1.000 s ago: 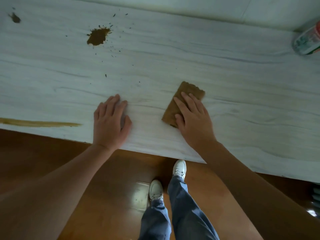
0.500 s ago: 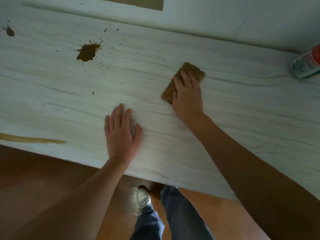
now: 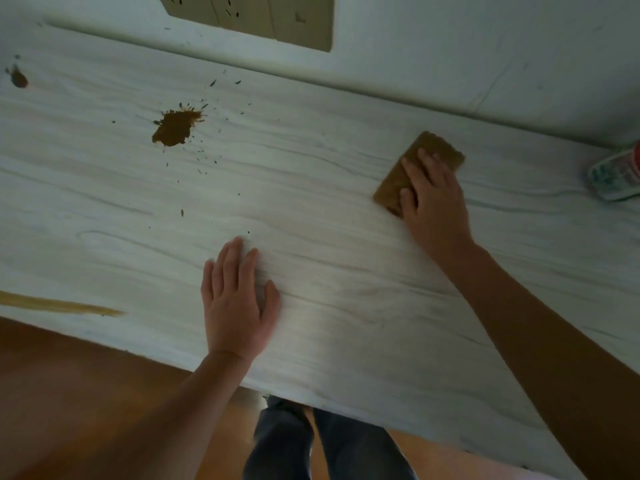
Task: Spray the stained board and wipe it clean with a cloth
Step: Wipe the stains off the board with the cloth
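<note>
Far left: a small brown spot [image 3: 18, 79] near the back of the board [image 3: 346, 237], and a long brown streak [image 3: 62, 306] along the front edge. Neither looks wiped.

Next over is the big splat [image 3: 176, 128], with specks scattered to its right. I'd judge it the main job left.

My left hand [image 3: 239, 299] lies flat on bare board near the front edge, fingers straight and close together, holding nothing. It's there as a brace so I can lean in and reach the back. It sits well clear of every stain.

A socket plate [image 3: 263, 19] is on the wall behind, off the surface, so it's not in the wipe path.

The cloth [image 3: 394, 183], brown and folded to a pad, lies flat on the board right of centre, towards the back wall. My right hand [image 3: 433, 199] is spread flat on top, fingers straight and pressing down, thumb on the cloth's near edge. A flat palm gives even pressure across the pad. This patch looks clean already.

The spray bottle [image 3: 620, 174] is at the far right edge, partly out of view, near the cloth but not touching it.

Nothing lies on the board between the cloth and the splat. My left hand sits nearer the front, so it probably stays out of the wipe.
</note>
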`<act>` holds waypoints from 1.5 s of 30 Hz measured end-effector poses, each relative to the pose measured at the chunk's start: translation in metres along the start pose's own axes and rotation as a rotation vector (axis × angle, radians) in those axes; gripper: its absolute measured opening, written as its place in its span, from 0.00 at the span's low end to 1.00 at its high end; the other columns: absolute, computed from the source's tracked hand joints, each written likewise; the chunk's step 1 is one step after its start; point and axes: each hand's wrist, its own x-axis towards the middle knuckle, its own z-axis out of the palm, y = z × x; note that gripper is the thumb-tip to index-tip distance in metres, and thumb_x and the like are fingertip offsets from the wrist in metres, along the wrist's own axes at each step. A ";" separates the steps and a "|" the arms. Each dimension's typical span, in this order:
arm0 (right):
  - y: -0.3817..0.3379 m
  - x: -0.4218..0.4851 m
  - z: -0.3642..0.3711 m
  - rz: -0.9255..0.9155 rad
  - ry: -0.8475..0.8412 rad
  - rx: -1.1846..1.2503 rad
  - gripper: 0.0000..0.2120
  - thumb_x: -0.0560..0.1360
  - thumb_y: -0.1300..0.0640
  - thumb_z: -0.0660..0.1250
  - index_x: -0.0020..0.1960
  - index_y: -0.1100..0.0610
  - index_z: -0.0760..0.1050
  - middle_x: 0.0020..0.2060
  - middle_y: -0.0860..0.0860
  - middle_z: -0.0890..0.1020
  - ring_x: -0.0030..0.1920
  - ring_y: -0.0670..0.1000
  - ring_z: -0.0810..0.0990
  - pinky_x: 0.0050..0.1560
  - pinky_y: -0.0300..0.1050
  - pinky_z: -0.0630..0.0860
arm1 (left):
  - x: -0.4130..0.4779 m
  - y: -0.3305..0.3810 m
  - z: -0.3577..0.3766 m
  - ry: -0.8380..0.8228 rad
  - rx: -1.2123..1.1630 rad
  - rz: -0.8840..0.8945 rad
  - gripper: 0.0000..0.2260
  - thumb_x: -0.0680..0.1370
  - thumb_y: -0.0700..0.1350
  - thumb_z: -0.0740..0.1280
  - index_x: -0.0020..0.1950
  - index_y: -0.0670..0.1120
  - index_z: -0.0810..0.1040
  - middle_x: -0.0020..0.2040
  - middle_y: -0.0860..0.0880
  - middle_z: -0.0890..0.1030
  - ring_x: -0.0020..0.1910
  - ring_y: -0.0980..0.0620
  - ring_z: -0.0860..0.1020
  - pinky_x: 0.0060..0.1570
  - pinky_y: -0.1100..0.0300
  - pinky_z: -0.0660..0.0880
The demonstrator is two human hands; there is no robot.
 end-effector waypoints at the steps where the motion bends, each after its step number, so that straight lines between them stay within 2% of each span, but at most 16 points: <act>1: -0.002 0.013 0.000 0.021 0.001 0.001 0.25 0.81 0.52 0.56 0.77 0.55 0.66 0.78 0.56 0.63 0.79 0.59 0.58 0.77 0.58 0.58 | 0.000 0.000 0.000 0.002 0.002 0.001 0.26 0.80 0.53 0.58 0.75 0.41 0.70 0.80 0.41 0.65 0.81 0.41 0.62 0.80 0.39 0.57; 6: -0.074 0.072 0.018 -0.009 -0.015 0.058 0.24 0.82 0.55 0.58 0.77 0.56 0.66 0.79 0.56 0.62 0.79 0.59 0.56 0.79 0.54 0.53 | -0.001 -0.002 0.002 -0.010 0.023 0.009 0.26 0.81 0.53 0.57 0.76 0.42 0.70 0.81 0.41 0.65 0.81 0.41 0.61 0.80 0.39 0.57; 11: -0.162 0.060 0.050 -0.343 -0.087 0.080 0.23 0.79 0.57 0.62 0.74 0.56 0.71 0.76 0.56 0.67 0.77 0.60 0.60 0.78 0.57 0.56 | -0.001 -0.002 0.003 -0.007 0.045 0.007 0.26 0.81 0.54 0.57 0.76 0.43 0.70 0.81 0.42 0.65 0.81 0.42 0.62 0.80 0.40 0.58; 14: -0.164 0.034 0.057 -0.525 -0.152 0.060 0.23 0.79 0.56 0.62 0.74 0.54 0.70 0.77 0.53 0.67 0.78 0.56 0.60 0.78 0.55 0.57 | -0.001 -0.002 0.003 -0.018 0.050 0.003 0.26 0.82 0.54 0.56 0.77 0.43 0.68 0.81 0.42 0.64 0.81 0.42 0.61 0.80 0.40 0.57; 16: -0.139 0.024 0.053 -0.559 -0.136 0.057 0.23 0.79 0.55 0.61 0.73 0.53 0.71 0.76 0.53 0.68 0.77 0.56 0.63 0.77 0.54 0.60 | -0.001 -0.002 0.003 -0.019 0.046 0.002 0.26 0.82 0.54 0.57 0.77 0.43 0.68 0.81 0.42 0.64 0.81 0.42 0.61 0.80 0.40 0.58; 19: -0.078 0.018 0.035 -0.408 -0.071 0.067 0.24 0.78 0.52 0.57 0.73 0.53 0.72 0.75 0.54 0.69 0.76 0.58 0.66 0.76 0.55 0.63 | -0.001 -0.002 0.002 -0.019 0.037 0.005 0.26 0.81 0.54 0.57 0.76 0.42 0.69 0.81 0.41 0.64 0.81 0.42 0.61 0.80 0.40 0.57; 22: -0.010 0.021 0.008 -0.168 -0.033 0.042 0.25 0.80 0.50 0.54 0.76 0.53 0.68 0.77 0.55 0.66 0.78 0.59 0.61 0.77 0.57 0.61 | -0.002 -0.001 0.001 -0.004 0.028 0.006 0.27 0.80 0.53 0.58 0.76 0.41 0.70 0.80 0.40 0.65 0.80 0.40 0.63 0.80 0.39 0.58; 28: 0.065 0.046 -0.030 0.044 0.035 -0.006 0.24 0.80 0.54 0.59 0.76 0.56 0.68 0.76 0.57 0.66 0.76 0.61 0.63 0.75 0.59 0.62 | -0.001 0.000 0.003 0.024 0.032 0.016 0.27 0.79 0.52 0.59 0.74 0.40 0.71 0.79 0.39 0.67 0.79 0.38 0.65 0.80 0.39 0.57; 34: 0.047 0.053 -0.020 0.110 0.075 0.006 0.27 0.77 0.53 0.55 0.75 0.58 0.68 0.75 0.59 0.67 0.74 0.64 0.64 0.75 0.59 0.61 | -0.001 0.000 0.004 0.040 0.042 0.022 0.27 0.79 0.53 0.57 0.74 0.40 0.71 0.79 0.38 0.67 0.79 0.37 0.65 0.80 0.39 0.57; 45: -0.031 0.099 0.004 -0.057 -0.030 -0.004 0.24 0.80 0.55 0.59 0.76 0.56 0.66 0.77 0.56 0.64 0.77 0.61 0.59 0.77 0.57 0.58 | -0.001 -0.003 0.005 0.004 0.031 0.023 0.27 0.80 0.53 0.57 0.76 0.41 0.69 0.80 0.40 0.65 0.81 0.39 0.62 0.80 0.38 0.57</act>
